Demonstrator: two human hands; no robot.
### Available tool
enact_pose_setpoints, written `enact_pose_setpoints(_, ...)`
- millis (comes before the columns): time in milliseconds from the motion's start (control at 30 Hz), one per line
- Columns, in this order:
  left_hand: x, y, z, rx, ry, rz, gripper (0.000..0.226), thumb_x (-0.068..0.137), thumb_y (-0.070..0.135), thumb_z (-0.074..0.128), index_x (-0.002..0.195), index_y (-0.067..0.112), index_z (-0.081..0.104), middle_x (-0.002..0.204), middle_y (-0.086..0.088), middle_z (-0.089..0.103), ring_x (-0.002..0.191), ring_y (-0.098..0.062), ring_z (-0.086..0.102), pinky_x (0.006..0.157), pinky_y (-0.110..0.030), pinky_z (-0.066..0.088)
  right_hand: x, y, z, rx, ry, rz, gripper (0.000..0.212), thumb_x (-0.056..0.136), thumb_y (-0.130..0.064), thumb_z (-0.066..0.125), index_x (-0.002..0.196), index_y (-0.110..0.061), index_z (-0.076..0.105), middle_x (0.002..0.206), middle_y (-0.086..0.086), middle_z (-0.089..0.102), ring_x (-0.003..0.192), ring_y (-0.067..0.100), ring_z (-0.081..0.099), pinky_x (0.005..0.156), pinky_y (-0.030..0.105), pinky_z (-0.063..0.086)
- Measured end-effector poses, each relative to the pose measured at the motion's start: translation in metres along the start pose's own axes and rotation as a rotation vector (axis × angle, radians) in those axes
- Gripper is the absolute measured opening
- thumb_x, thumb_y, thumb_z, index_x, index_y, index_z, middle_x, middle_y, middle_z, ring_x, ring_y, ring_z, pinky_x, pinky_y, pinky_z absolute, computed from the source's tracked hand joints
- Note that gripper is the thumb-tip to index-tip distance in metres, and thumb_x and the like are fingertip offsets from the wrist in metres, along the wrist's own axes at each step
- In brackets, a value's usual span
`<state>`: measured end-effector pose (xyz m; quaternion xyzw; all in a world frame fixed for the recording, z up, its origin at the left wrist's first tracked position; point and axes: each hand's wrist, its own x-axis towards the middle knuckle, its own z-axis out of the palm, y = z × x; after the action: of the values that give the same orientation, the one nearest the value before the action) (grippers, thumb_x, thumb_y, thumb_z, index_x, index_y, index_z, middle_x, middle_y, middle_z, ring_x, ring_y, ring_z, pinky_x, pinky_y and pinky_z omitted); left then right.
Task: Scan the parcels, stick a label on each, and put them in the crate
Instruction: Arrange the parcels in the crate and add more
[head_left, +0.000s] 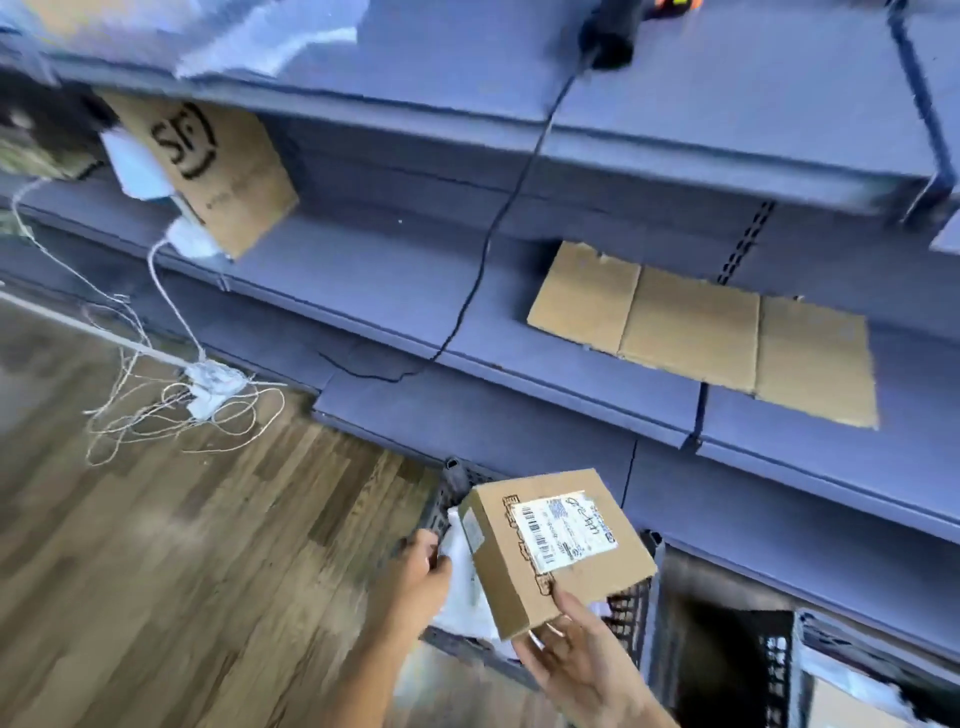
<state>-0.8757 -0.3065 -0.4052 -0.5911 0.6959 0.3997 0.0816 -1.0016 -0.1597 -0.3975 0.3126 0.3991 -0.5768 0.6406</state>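
Labelled parcel (556, 551) hangs over the crate (451, 486), right hand (576, 662) pinching its near corner, thumb on top. Left hand (418, 571) curls at the crate's left rim, on rim or white bag (462, 587), can't tell. Crating step, I'd say: next, lower it in and release.
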Motion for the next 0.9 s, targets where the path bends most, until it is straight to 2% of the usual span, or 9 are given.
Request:
enact_pose_setpoints(67,-0.022,0.020,-0.046,-0.060,0.029,0.028,0.008,0.095,0.030,0.045,0.098,0.025,0.040,0.102,-0.006,0.060,0.081,-0.021,0.056,0.074,-0.030,0.045,-0.053,-0.001,0.034,-0.097,-0.039,-0.060,0.047,0.075,-0.019,0.072,0.119,-0.005,0.062,0.093,0.016,0.071,0.096,0.033,0.062,0.080,0.044,0.057)
enact_pose_setpoints(133,-0.036,0.033,-0.083,-0.151,0.044,0.088,0.019,0.089,0.029,0.048,0.107,0.024,0.046,0.109,-0.003,0.058,0.096,-0.024,0.057,0.088,-0.037,0.046,-0.097,-0.001,0.062,-0.178,-0.082,-0.119,0.043,0.071,-0.019,0.074,0.111,-0.009,0.065,0.093,0.017,0.072,0.097,0.035,0.063,0.076,0.042,0.056)
enact_pose_setpoints(267,-0.048,0.041,-0.153,-0.184,0.085,0.231,0.023,0.089,0.016,0.048,0.111,0.020,0.053,0.115,-0.005,0.059,0.100,-0.024,0.058,0.085,-0.035,0.047,-0.155,0.008,0.109,-0.234,-0.163,-0.256,0.041,0.082,-0.020,0.069,0.121,-0.014,0.060,0.116,0.015,0.066,0.103,0.034,0.061,0.083,0.045,0.052)
enact_pose_setpoints(400,-0.057,0.042,-0.212,-0.152,0.100,0.307,0.020,0.092,0.021,0.047,0.110,0.024,0.054,0.113,-0.003,0.060,0.100,-0.023,0.059,0.080,-0.032,0.047,-0.187,0.020,0.154,-0.336,-0.245,-0.448,0.033,0.083,-0.019,0.064,0.114,-0.008,0.062,0.093,0.012,0.073,0.074,0.025,0.065,0.076,0.043,0.051)
enact_pose_setpoints(467,-0.059,0.042,-0.242,-0.097,0.103,0.344,0.011,0.093,0.024,0.045,0.102,0.029,0.048,0.108,0.003,0.058,0.098,-0.018,0.056,0.084,-0.031,0.047,-0.197,0.023,0.183,-0.369,-0.276,-0.544,0.041,0.077,-0.020,0.065,0.116,-0.008,0.062,0.102,0.012,0.073,0.089,0.026,0.065,0.082,0.044,0.052)
enact_pose_setpoints(533,-0.056,0.045,-0.266,-0.059,0.100,0.377,0.014,0.095,0.026,0.044,0.107,0.028,0.050,0.110,0.005,0.056,0.097,-0.014,0.053,0.083,-0.028,0.045,-0.205,0.020,0.207,-0.387,-0.300,-0.623,0.046,0.073,-0.022,0.066,0.117,-0.009,0.061,0.106,0.011,0.072,0.096,0.027,0.064,0.087,0.044,0.051)
enact_pose_setpoints(700,-0.047,0.064,-0.308,-0.039,0.041,0.457,0.028,0.098,0.025,0.042,0.125,0.018,0.049,0.124,0.001,0.053,0.105,-0.014,0.051,0.083,-0.021,0.039,-0.225,-0.007,0.251,-0.482,-0.364,-0.759,0.069,0.057,-0.031,0.088,0.114,-0.004,0.060,0.097,0.017,0.063,0.088,0.028,0.062,0.078,0.039,0.053)
enact_pose_setpoints(800,-0.035,0.082,-0.324,-0.056,0.053,0.479,0.023,0.098,0.025,0.042,0.119,0.023,0.049,0.116,0.005,0.052,0.105,-0.014,0.054,0.084,-0.023,0.041,-0.225,-0.030,0.268,-0.492,-0.338,-0.859,0.055,0.069,-0.023,0.071,0.118,-0.004,0.056,0.100,0.017,0.072,0.085,0.028,0.065,0.080,0.040,0.052)
enact_pose_setpoints(900,-0.026,0.096,-0.330,-0.069,0.044,0.469,0.013,0.096,0.028,0.042,0.107,0.029,0.049,0.113,0.007,0.054,0.101,-0.011,0.057,0.080,-0.022,0.044,-0.225,-0.060,0.285,-0.514,-0.322,-0.895,0.054,0.069,-0.022,0.070,0.118,-0.004,0.056,0.101,0.016,0.073,0.089,0.029,0.067,0.081,0.041,0.054)
